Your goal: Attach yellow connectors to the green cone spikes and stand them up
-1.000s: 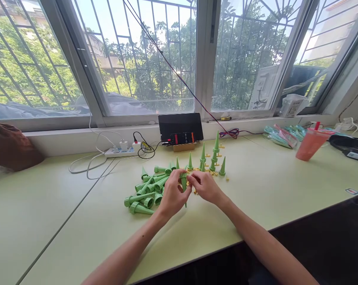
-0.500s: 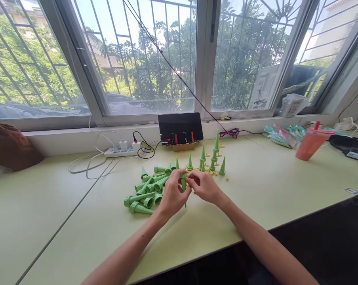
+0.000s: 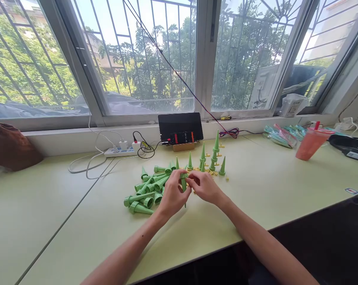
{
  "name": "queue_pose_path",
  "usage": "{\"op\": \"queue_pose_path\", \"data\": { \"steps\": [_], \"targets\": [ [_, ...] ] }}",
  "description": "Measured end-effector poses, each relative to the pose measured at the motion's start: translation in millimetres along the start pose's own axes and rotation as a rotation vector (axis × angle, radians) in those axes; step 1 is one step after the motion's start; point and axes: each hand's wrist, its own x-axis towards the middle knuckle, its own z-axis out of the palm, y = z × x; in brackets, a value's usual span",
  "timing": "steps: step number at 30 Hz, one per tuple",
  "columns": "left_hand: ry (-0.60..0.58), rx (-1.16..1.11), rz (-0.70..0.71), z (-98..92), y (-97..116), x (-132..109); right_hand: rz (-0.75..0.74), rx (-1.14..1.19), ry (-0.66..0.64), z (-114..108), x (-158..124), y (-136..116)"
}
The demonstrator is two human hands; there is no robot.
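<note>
My left hand (image 3: 173, 196) clamps a spike (image 3: 183, 183) tip-down over the worktop (image 3: 256, 190), pile (image 3: 146, 190) at 9 o'clock; my right hand (image 3: 205, 187) pinches its top (fingertips partly hidden). I'd hold it plumb, grip steady.

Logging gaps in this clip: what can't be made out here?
All head view.
1. Spike: partly hidden by the left hand.
2. What the right hand pinches: hidden by its own fingers.
3. Yellow bits: too small for shape.
4. Phone digits: too small.
5. Black thing: cut by the right edge.
</note>
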Motion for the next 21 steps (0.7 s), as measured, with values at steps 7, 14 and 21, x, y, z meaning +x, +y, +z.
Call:
{"op": "queue_pose_path", "data": {
  "steps": [7, 14, 21],
  "targets": [
    [-0.008, 0.017, -0.013, -0.4, 0.7, 0.1, -0.001, 0.013, -0.005, 0.0, -0.6, 0.5],
    [-0.007, 0.02, 0.004, 0.1, -0.4, 0.2, 0.003, 0.016, -0.007, -0.2, -0.6, -0.1],
    [-0.023, 0.034, 0.002, 0.4, -1.2, -0.2, 0.002, 0.016, -0.015, -0.2, -1.1, 0.6]
  ]
}}
